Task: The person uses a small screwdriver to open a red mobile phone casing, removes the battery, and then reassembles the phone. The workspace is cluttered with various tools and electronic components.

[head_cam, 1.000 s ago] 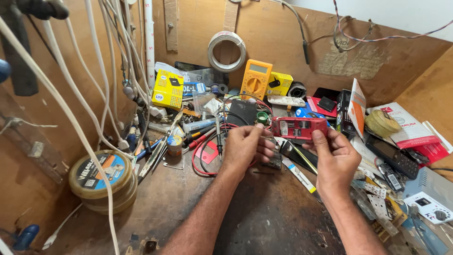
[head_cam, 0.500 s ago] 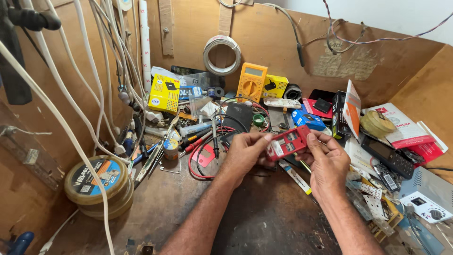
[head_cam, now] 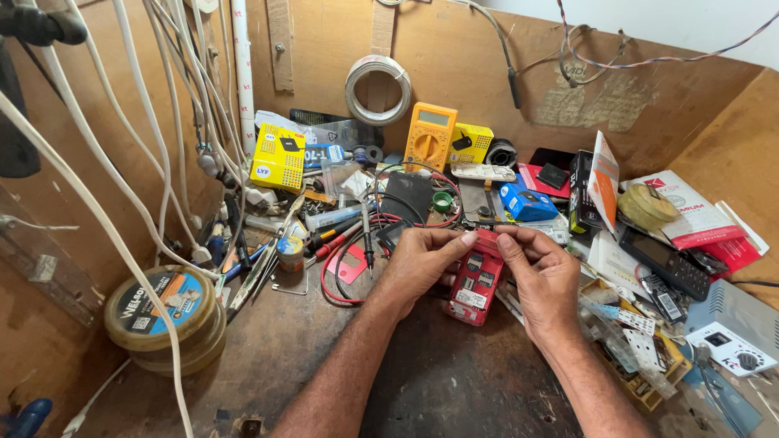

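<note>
Both hands meet over the middle of the bench. The left hand [head_cam: 418,264] and the right hand [head_cam: 545,276] pinch the top end of a small red phone [head_cam: 476,280] with its back cover off, fingers closed on it; the inner board and labels face up, and its lower end rests on or just above the dark worn wood of the workbench [head_cam: 438,381] — which of the two cannot be told.

Risks, as judged from this position:
- The grip is at one end only. A slip would drop the phone onto the bench or into the red and black test leads [head_cam: 349,268] looped just beside the left wrist.
- The leads could snag a wrist moving outward and drag the probes with them.
- With the innards exposed, small parts could fall out and be lost in the clutter.

Room for movement: open wood lies only toward the person, between the forearms. To the right, loose boards and a black handset [head_cam: 665,264] crowd close; behind, a yellow multimeter [head_cam: 430,136] and boxes line the back wall; to the left, a round tin [head_cam: 162,312] and hanging white cables [head_cam: 122,138] narrow that side — little margin.
</note>
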